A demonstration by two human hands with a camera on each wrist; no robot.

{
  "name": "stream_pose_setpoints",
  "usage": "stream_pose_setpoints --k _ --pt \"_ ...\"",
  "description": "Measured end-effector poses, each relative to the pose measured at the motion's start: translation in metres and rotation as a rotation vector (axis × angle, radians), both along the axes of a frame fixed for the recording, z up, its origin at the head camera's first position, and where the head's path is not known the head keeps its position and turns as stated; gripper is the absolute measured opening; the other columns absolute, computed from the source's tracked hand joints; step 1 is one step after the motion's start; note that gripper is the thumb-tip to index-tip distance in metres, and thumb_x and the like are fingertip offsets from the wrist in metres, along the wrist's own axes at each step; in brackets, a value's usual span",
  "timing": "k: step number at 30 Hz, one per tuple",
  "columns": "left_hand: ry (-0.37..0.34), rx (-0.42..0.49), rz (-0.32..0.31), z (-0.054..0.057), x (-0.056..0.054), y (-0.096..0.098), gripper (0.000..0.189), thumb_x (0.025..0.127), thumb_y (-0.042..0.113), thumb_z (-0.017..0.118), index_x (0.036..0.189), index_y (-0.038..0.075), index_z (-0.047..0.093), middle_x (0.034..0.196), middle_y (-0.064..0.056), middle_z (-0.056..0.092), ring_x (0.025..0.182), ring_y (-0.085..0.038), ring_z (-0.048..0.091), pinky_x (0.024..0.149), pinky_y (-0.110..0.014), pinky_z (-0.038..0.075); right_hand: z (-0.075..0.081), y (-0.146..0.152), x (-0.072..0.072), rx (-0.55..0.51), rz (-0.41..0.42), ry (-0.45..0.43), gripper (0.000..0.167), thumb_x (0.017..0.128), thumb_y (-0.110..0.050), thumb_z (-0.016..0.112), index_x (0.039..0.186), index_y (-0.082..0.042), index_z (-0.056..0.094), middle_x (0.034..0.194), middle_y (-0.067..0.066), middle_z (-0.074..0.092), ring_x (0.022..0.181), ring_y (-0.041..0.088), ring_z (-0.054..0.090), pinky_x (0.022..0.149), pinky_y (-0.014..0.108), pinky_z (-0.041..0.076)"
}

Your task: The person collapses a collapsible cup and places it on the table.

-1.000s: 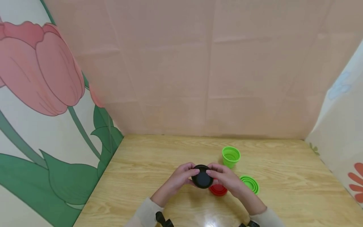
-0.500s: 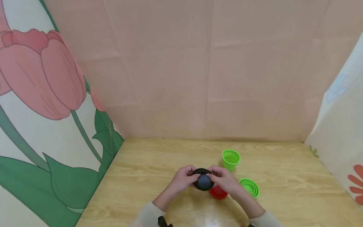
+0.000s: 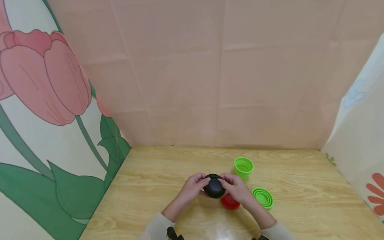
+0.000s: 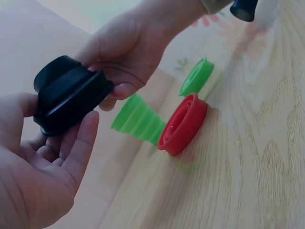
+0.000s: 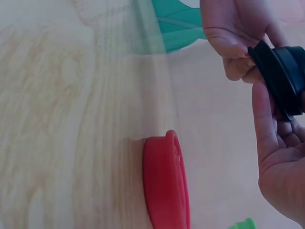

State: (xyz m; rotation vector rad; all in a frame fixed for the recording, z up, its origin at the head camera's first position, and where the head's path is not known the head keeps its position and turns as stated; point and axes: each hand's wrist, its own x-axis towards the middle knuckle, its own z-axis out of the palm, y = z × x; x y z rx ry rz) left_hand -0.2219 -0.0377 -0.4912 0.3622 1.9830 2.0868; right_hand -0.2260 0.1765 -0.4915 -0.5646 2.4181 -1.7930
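Observation:
Above the table both hands hold a black collapsible cup [image 3: 214, 188], its base towards the head camera. My left hand [image 3: 191, 188] grips the cup's left side, thumb on its base and fingers under the rim. My right hand [image 3: 237, 189] grips the right side in the same way. In the left wrist view the stepped middle of the black cup [image 4: 66, 95] stands out from its wide rim, so it is partly extended. Just below the hands, a red collapsed cup [image 3: 230, 202] lies flat on the table, partly hidden by the right hand in the head view.
Behind the right hand stands an extended green cup [image 3: 243, 167]. A collapsed green cup [image 3: 262, 198] lies right of the right wrist. The wooden table [image 3: 162, 166] meets a pinkish cloth backdrop [image 3: 180, 83] at its far edge, with printed sheets at both sides.
The black cup's base has pushed outward from a flatter shape into a raised, rounded one. Both hands keep their hold on it, with thumbs shifting slightly. The other cups stay where they were.

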Motion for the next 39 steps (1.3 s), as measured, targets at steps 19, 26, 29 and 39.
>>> stream_pose_setpoints --k 19,26,29,39 --pt "-0.012 0.125 -0.071 -0.001 -0.001 0.001 0.036 0.089 0.003 0.06 0.124 -0.009 0.056 0.104 -0.007 0.065 0.09 -0.017 0.066 0.075 -0.031 0.06 0.003 -0.014 0.007 0.007 -0.262 0.06 0.02 0.1 -0.012 0.063 0.111 0.0 0.074 0.104 0.011 0.075 0.091 0.004 0.064 0.082 0.02 0.054" --pt "0.004 0.108 -0.009 0.001 -0.003 0.003 0.034 0.092 0.005 0.058 0.123 -0.008 0.057 0.101 -0.007 0.065 0.086 -0.015 0.065 0.071 -0.027 0.059 -0.001 -0.008 0.006 -0.309 -0.097 -0.214 0.046 0.104 -0.02 0.055 0.138 0.011 0.052 0.117 0.007 0.071 0.085 0.013 0.069 0.074 0.033 0.061" --pt "-0.015 0.104 0.033 0.002 -0.004 0.002 0.031 0.094 0.006 0.057 0.122 -0.006 0.059 0.102 -0.007 0.066 0.086 -0.016 0.065 0.071 -0.028 0.059 -0.003 -0.003 0.005 -0.43 0.079 -0.242 0.05 0.105 -0.016 0.052 0.147 0.01 0.042 0.122 -0.002 0.067 0.091 0.017 0.07 0.078 0.037 0.062" --pt "-0.029 0.136 -0.019 0.001 -0.003 -0.003 0.037 0.098 0.01 0.056 0.131 -0.007 0.056 0.117 -0.011 0.066 0.096 -0.017 0.067 0.088 -0.045 0.06 -0.004 0.0 0.003 -0.506 0.219 -0.22 0.054 0.104 -0.01 0.051 0.15 0.013 0.031 0.127 -0.003 0.065 0.096 0.016 0.07 0.08 0.033 0.061"
